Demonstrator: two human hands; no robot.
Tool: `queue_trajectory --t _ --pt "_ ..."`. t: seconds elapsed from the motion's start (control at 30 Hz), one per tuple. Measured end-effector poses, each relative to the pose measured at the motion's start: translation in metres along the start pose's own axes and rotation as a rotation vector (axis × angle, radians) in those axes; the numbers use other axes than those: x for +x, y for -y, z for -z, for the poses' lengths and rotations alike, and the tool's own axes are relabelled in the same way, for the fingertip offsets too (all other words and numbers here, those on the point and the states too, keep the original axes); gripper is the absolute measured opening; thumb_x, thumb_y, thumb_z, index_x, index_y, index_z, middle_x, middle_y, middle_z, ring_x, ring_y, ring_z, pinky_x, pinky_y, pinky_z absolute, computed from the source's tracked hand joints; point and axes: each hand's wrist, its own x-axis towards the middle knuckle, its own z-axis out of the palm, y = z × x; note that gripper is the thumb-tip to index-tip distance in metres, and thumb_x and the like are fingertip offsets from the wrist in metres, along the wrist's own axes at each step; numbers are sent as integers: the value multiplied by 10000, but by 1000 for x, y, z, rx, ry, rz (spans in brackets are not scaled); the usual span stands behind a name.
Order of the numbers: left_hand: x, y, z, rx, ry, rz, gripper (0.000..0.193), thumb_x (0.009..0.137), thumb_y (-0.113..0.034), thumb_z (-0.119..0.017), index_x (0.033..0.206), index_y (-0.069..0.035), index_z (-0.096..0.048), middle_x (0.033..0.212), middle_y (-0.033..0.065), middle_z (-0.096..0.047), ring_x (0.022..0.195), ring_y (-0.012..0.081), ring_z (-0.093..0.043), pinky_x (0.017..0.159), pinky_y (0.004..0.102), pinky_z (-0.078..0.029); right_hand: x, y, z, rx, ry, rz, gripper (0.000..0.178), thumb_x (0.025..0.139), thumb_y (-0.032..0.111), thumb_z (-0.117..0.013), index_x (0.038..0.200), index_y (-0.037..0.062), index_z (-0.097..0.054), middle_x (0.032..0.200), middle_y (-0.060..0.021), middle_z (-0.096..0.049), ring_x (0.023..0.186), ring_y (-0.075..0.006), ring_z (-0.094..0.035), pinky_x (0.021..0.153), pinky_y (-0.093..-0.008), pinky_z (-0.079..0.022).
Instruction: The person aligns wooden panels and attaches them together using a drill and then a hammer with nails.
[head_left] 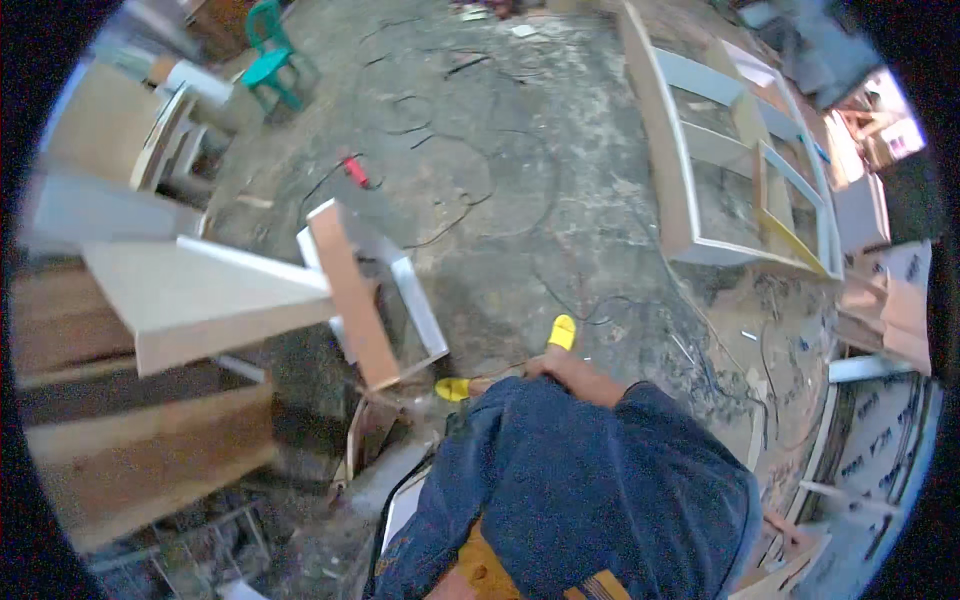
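Note:
My dark blue clothing and bare legs fill the lower middle, with yellow footwear (563, 332) on my feet. At the lower right, past my clothing, a blurred skin-coloured shape looks like my right hand (788, 530). It is beside a pale wooden panel (785, 578); its fingers are too smeared to read, and whether it touches the panel I cannot tell. A patch of bare skin shows at the bottom edge next to orange cloth, but no left hand can be made out. Ahead and left of my feet stands a small white and brown box frame (352, 295).
A large open cabinet frame (690, 190) lies at the right. White and wooden panels (230, 300) are stacked at the left. A green plastic chair (270, 68) stands far left. A red tool (355, 171) and loose black cables (440, 235) lie on the concrete floor.

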Motion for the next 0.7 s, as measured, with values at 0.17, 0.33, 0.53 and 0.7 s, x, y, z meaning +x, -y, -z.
queue_trajectory --t 0.17,0.33,0.53,0.7 --pt "31 -84 -47 57 99 -50 603 903 -550 -506 1186 -26 -602 1134 136 -651 1009 252 -621 835 376 -475 -93 -49 -11 291 -381 203 553 806 479 -657 1152 48 -631 1190 -136 -629 1073 -301 -589 947 -450 -459" --pt "56 -166 -79 175 146 -74 654 885 -584 -510 1198 -17 -602 1155 147 -643 1037 266 -610 870 384 -463 -160 2 36 219 -171 -460 557 896 507 -551 1267 94 -599 1235 -143 -627 1134 -306 -583 962 -425 -454" --pt "88 -238 -148 280 268 -197 715 862 -624 -514 1213 -7 -602 1181 160 -632 1071 283 -595 912 394 -447 -259 -35 11 406 -574 -706 572 894 531 -539 1243 80 -589 1195 -130 -635 1102 -275 -581 973 -403 -428" --pt "112 -330 -161 521 332 -284 766 844 -658 -517 1225 2 -602 1202 171 -623 1100 296 -583 947 402 -435 -276 -17 -1 603 -862 -682 524 872 494 -574 1191 81 -617 1133 -132 -647 1044 -270 -596 929 -399 -441"
